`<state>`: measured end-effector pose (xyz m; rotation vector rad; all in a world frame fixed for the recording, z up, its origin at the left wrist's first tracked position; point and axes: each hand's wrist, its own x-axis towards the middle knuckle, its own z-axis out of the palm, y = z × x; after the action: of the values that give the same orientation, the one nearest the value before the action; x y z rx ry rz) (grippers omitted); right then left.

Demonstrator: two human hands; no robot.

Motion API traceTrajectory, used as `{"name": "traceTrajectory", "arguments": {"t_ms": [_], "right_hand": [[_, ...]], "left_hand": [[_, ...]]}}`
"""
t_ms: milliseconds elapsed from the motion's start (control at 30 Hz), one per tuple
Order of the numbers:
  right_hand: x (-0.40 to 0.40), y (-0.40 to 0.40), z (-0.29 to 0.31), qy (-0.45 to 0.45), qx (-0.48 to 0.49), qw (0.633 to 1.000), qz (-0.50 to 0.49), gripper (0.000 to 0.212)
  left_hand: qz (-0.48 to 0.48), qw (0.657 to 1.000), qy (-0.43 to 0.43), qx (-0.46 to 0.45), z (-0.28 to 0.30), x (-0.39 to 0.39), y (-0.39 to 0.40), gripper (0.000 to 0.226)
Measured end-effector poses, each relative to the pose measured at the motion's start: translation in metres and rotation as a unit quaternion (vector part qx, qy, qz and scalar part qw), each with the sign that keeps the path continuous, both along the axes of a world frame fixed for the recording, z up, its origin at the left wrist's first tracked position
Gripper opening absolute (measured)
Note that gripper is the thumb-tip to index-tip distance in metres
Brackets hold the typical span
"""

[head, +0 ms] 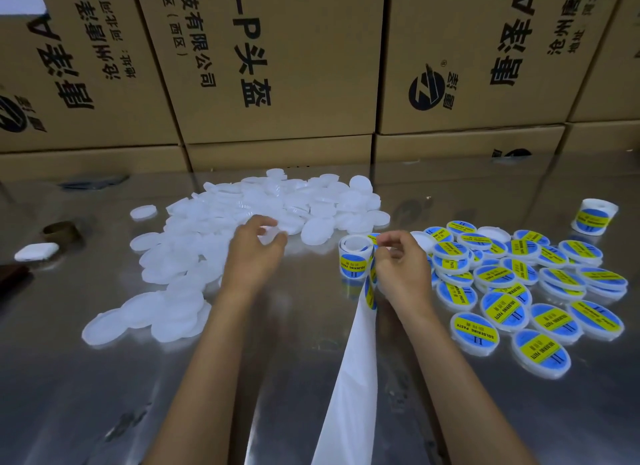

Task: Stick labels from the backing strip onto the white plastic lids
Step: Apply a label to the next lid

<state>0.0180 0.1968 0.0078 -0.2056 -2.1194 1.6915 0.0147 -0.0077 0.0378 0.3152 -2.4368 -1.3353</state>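
Nearest to me, the white backing strip [349, 378] runs up from the bottom edge of the view across the steel table [104, 395], between both forearms, to the right hand [401, 270]. That hand's fingers are curled, pinching the strip at its upper end where a blue-and-yellow label [371, 284] sits edge-on; I cannot tell whether the label is already lifted from the backing. Just beside the hand, to its left, the label roll [355, 257] stands on the table with one label facing me.

The left hand [254, 253] reaches forward, its fingers and thumb curled around a single white lid [272, 234] at the near edge of the unlabelled lid pile [249, 208] (loose heap, spread from left-centre toward the back).

To the right of the right hand lies the labelled lid group [526, 284], overlapping, labels facing up. Farther right, well apart, a second label roll [594, 217] stands alone.

At the far left lie a small white case [36, 251] and a brown tape ring [60, 231]. Printed cardboard cartons [277, 66] form a wall behind the table.
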Motion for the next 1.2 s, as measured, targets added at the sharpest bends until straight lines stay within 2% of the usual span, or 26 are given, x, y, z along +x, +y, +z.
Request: {"name": "traceTrajectory", "arguments": {"t_ms": [33, 100, 133, 200, 267, 333, 400, 500, 567, 667, 800, 900, 1000, 1100, 1200], "right_hand": [[0.001, -0.001, 0.001, 0.019, 0.002, 1.0, 0.003, 0.018], [0.003, -0.004, 0.003, 0.068, 0.019, 0.997, 0.019, 0.016], [0.004, -0.007, 0.003, 0.09, 0.035, 0.995, 0.035, 0.018], [0.006, -0.013, 0.001, 0.128, 0.091, 0.986, 0.064, 0.027], [0.007, -0.019, -0.003, 0.163, 0.159, 0.971, 0.074, 0.035], [0.007, -0.021, -0.006, 0.183, 0.195, 0.96, 0.08, 0.039], [0.006, -0.019, -0.006, 0.189, 0.205, 0.957, 0.077, 0.042], [0.006, -0.018, -0.003, 0.204, 0.217, 0.95, 0.095, 0.04], [0.007, -0.017, 0.001, 0.194, 0.17, 0.96, 0.111, 0.028], [0.003, 0.008, 0.011, 0.087, 0.067, 0.989, 0.1, 0.02], [0.01, 0.044, -0.001, -0.021, 0.149, 0.985, 0.087, 0.014], [0.02, 0.034, -0.013, -0.043, 0.178, 0.976, 0.116, 0.027], [0.021, 0.021, -0.017, -0.029, 0.205, 0.97, 0.128, 0.037], [0.024, 0.016, -0.02, -0.021, 0.221, 0.969, 0.111, 0.042], [0.028, 0.014, -0.022, -0.011, 0.221, 0.97, 0.103, 0.041]], "left_hand": [[-0.05, 0.989, -0.009, 0.14, 0.002, 0.0, 0.006, 0.022], [-0.158, 0.909, -0.048, 0.383, 0.005, 0.002, 0.019, 0.026], [-0.193, 0.867, -0.061, 0.456, 0.004, 0.004, 0.023, 0.029], [-0.241, 0.815, -0.074, 0.521, 0.003, 0.005, 0.032, 0.035], [-0.282, 0.784, -0.083, 0.546, 0.004, 0.007, 0.038, 0.04], [-0.302, 0.763, -0.09, 0.564, 0.004, 0.008, 0.04, 0.039], [-0.319, 0.757, -0.091, 0.564, 0.001, 0.008, 0.04, 0.038], [-0.343, 0.775, -0.074, 0.525, -0.004, 0.007, 0.043, 0.037], [-0.33, 0.802, -0.058, 0.495, -0.006, 0.007, 0.044, 0.038], [-0.296, 0.837, -0.048, 0.458, -0.009, 0.005, 0.045, 0.032], [-0.224, 0.928, -0.035, 0.296, -0.017, 0.003, 0.055, 0.024], [-0.197, 0.946, -0.027, 0.254, -0.025, 0.005, 0.071, 0.033], [-0.179, 0.964, -0.006, 0.198, -0.031, 0.007, 0.078, 0.04], [-0.166, 0.962, -0.023, 0.215, -0.031, 0.006, 0.075, 0.04], [-0.181, 0.946, -0.048, 0.263, -0.028, 0.008, 0.072, 0.037]]}}
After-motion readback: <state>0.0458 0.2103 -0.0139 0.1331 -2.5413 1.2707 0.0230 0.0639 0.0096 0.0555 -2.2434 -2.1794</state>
